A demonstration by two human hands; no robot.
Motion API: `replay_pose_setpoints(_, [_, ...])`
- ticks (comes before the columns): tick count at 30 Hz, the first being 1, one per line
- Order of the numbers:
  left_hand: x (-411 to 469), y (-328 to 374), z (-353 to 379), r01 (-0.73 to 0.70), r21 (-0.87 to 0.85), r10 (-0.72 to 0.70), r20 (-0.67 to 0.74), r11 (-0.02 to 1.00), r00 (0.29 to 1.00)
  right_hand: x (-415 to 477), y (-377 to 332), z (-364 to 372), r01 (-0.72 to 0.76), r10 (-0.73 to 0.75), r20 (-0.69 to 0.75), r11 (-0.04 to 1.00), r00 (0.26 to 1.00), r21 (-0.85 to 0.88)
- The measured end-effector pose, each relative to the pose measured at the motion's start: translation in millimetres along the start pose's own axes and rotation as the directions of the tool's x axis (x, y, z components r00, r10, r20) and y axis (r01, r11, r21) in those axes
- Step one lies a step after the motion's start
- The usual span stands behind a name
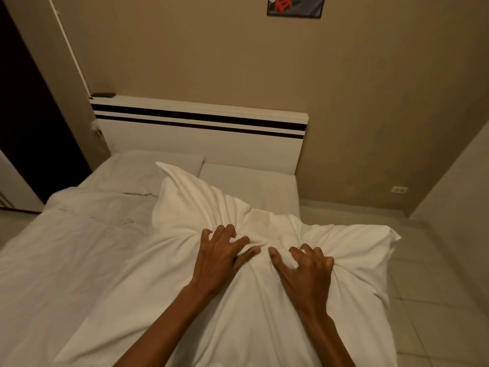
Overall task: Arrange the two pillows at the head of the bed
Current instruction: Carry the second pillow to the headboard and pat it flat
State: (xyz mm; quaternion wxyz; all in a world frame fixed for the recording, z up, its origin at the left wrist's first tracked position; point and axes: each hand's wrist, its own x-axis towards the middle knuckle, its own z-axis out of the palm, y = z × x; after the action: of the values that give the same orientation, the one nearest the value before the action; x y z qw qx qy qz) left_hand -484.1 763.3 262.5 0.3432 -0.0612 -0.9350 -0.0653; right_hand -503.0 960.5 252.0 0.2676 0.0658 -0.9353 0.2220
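Note:
A large white pillow [211, 207] fills the middle of the view, lifted above the bed and creased where it is pinched. My left hand [221, 256] and my right hand [304, 271] both clutch its fabric near the centre, fingers dug in, thumbs almost meeting. A second white pillow [140, 168] lies flat at the head of the bed on the left side, against the white headboard [201, 139] with two black stripes. The mattress [251, 186] on the right side of the head is bare sheet.
White bedding [66, 247] covers the bed to the left. A beige wall stands behind the headboard, with a picture [295, 5] high up. Tiled floor [436, 274] and a wall socket [399, 190] are on the right. A dark doorway [23, 115] is on the left.

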Motion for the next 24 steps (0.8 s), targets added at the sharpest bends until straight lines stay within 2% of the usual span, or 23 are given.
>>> replay_pose_setpoints(7, [-12.7,-11.8,11.7,0.041,-0.061,-0.039,0.045,0.997,0.998,-9.6,-5.9,15.2,-0.039,0.039,-0.017,0.999,0.999,-0.002])
replay_pose_setpoints(13, [-16.9,-44.4,52.5,0.019,-0.119,-0.004,0.122,0.993,0.992,-18.3,-15.8,56.4,-0.133,0.132,-0.019,0.988,0.991,-0.08])
replay_pose_setpoints(19, [10.6,-111.1,103.5,-0.026,-0.217,0.062,0.162,0.976,0.985,10.5,-44.2,120.9,-0.2,0.209,0.021,0.957,0.978,-0.211])
replay_pose_setpoints(24, [40.7,-188.1,154.0,-0.105,-0.236,0.131,0.098,0.966,0.987,52.3,-81.9,186.6,-0.189,0.207,0.03,0.936,0.978,-0.297])
